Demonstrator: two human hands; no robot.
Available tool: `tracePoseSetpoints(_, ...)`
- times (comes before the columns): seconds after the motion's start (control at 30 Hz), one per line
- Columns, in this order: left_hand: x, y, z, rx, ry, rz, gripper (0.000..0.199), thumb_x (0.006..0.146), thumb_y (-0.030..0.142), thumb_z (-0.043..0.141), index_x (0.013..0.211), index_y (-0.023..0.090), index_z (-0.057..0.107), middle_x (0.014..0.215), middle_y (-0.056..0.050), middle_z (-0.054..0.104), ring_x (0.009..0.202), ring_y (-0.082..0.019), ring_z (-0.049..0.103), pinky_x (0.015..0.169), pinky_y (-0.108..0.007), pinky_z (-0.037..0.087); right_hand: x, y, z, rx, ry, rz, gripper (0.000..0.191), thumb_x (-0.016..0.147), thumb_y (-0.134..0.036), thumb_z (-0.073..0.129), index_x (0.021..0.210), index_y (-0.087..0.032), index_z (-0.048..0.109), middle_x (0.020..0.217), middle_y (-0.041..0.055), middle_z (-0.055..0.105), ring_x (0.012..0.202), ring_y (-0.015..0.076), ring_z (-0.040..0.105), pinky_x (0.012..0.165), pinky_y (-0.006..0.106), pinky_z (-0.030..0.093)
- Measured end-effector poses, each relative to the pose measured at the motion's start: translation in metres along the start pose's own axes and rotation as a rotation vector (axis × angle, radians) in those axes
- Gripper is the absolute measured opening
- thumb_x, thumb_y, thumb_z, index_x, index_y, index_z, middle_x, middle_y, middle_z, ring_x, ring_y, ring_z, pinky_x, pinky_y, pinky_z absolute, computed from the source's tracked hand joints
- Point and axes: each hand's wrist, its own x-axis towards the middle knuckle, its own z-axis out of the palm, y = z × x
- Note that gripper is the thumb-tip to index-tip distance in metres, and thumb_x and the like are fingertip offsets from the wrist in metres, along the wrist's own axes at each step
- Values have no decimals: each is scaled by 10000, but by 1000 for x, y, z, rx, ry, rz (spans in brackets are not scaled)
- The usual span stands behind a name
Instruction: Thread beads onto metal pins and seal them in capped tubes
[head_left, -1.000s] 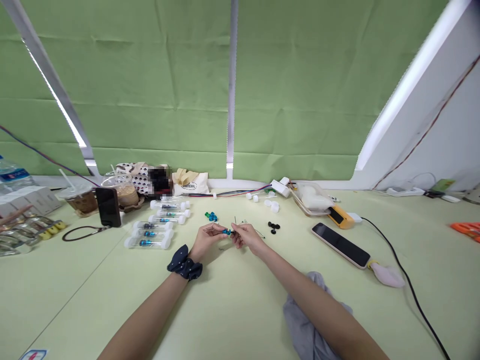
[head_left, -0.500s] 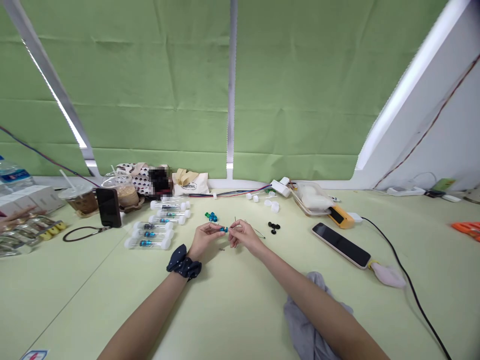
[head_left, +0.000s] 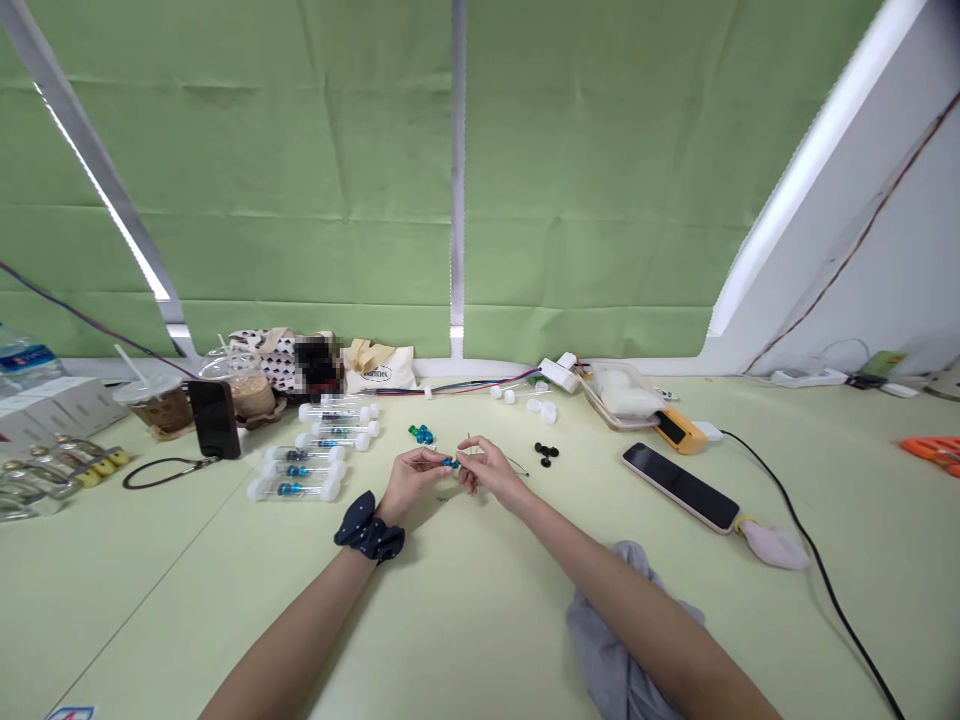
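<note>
Place: we're likely in a workshop
Tubes (head_left: 309,490): several clear ones, our eleven o'clock
Black pieces (head_left: 545,462): our twelve o'clock

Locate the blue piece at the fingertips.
Head view, just left of centre: the blue piece is between the left hand and right hand, nearer the wearer than the loose blue and green pieces.

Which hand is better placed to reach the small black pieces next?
Probably the right hand: it is nearer the black pieces than the left hand, though both meet at the blue piece.
</note>
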Motion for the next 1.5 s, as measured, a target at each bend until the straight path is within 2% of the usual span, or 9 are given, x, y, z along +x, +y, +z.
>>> tracePoseSetpoints(0.2,1,-1,-3,8,41,10,216,574,230,788,719,131,662,791,-60,679,743,-181,625,733,-333,491,-2,-2,1,32,-62,81,418,695,-557,611,800,-197,427,543,-9,624,405,119,555,413,217,428)
tracePoseSetpoints(0.37,-1,1,0,-5,-31,-19,220,567,216,791,723,128,664,820,-73,686,766,-191,633,758,-350,491,3,2,-1,-115,23,137,506,758,-631,472,597,-152,512,449,11,543,341,94,474,342,210,350)
tracePoseSetpoints(0.5,0,0,0,15,7,-16,218,562,210,795,720,130,667,805,-71,684,753,-190,631,758,-356,488,3,1,-1,-31,98,-20,344,686,-496,639,780,-172,573,643,-4,582,494,103,544,419,220,434)
tracePoseSetpoints(0.57,1,-1,-1,20,32,-13,213,566,208,793,719,130,667,804,-71,682,753,-190,630,762,-360,485,3,0,-2,-6,79,-77,365,640,-419,697,890,-193,557,727,-12,584,554,99,563,457,216,459)
tracePoseSetpoints(0.8,2,-5,-4,10,45,3,212,576,219,786,730,136,666,813,-72,678,760,-197,627,764,-375,486,-1,-3,-2,-18,25,-39,378,713,-435,620,990,-215,484,631,-36,581,495,93,545,434,199,433)
tracePoseSetpoints(0.97,3,-4,-7,47,118,9,210,564,229,793,705,139,666,794,-67,672,765,-199,621,760,-375,488,-4,-7,4,-3,-18,-75,355,688,-421,644,913,-193,491,611,-24,608,526,102,558,493,219,451)
tracePoseSetpoints(1.17,1,-4,-4,20,24,5,201,582,217,783,724,136,667,803,-69,681,747,-184,628,747,-350,490,0,-2,-1,-111,30,-3,357,714,-519,586,794,-177,526,510,-39,556,394,84,483,402,204,393)
tracePoseSetpoints(1.3,1,-3,-3,11,-27,-13,219,575,219,786,736,132,666,829,-82,689,768,-195,636,758,-355,492,3,3,-2,-119,43,63,477,745,-619,483,628,-158,520,463,-19,521,365,86,465,376,211,375)
tracePoseSetpoints(1.5,4,-5,-5,21,73,32,199,577,231,782,704,140,659,791,-58,679,761,-186,626,751,-345,493,1,4,0,-121,-65,69,497,726,-632,511,637,-145,554,447,-17,524,381,82,468,400,203,372)
